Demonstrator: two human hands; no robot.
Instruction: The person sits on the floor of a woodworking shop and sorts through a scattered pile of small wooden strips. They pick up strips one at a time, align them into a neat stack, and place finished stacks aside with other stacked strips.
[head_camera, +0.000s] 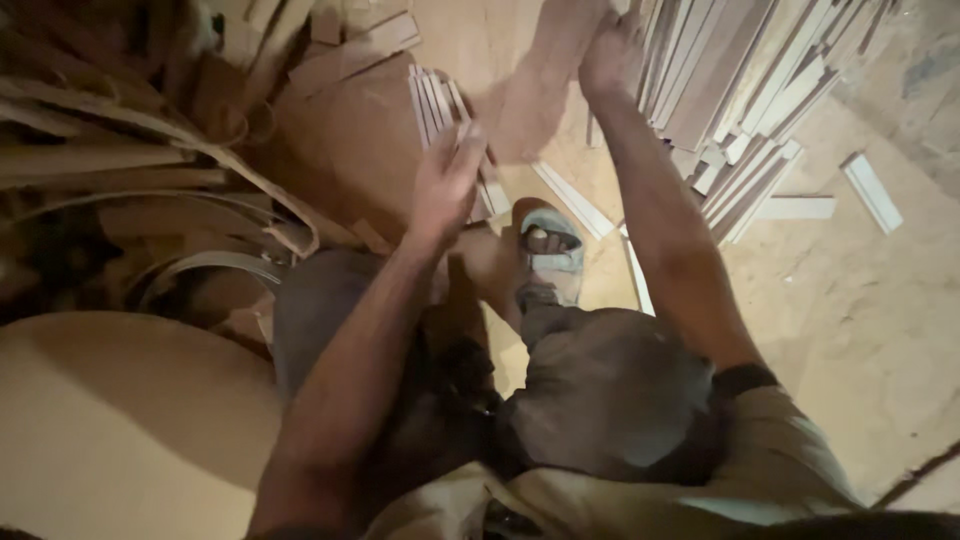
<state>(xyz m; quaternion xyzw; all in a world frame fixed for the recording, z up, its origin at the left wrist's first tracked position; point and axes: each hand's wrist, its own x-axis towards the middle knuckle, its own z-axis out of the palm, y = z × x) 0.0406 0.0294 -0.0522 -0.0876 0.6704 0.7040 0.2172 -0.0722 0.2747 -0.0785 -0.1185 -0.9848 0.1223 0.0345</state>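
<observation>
Near first: our knees bent, sandal (551, 245) planted on sandy floor (860, 330). Left hand (445, 185) over small row of wood slats (440, 100), fingers loosely spread, holding nothing we can see. Right hand (605, 55) further out at edge of big slat pile (740, 90); grip, can't tell. Tip imo: take 1 slat by its end, lift clear so pile stays put. Veneer curls (150, 170) left.

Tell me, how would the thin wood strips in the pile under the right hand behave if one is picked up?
The wood strips look thin, long and flat, so probably light and slightly bendable. Flat faces suggest sliding, not rolling. The right hand touches the loose pile; neighbours may shift.
</observation>
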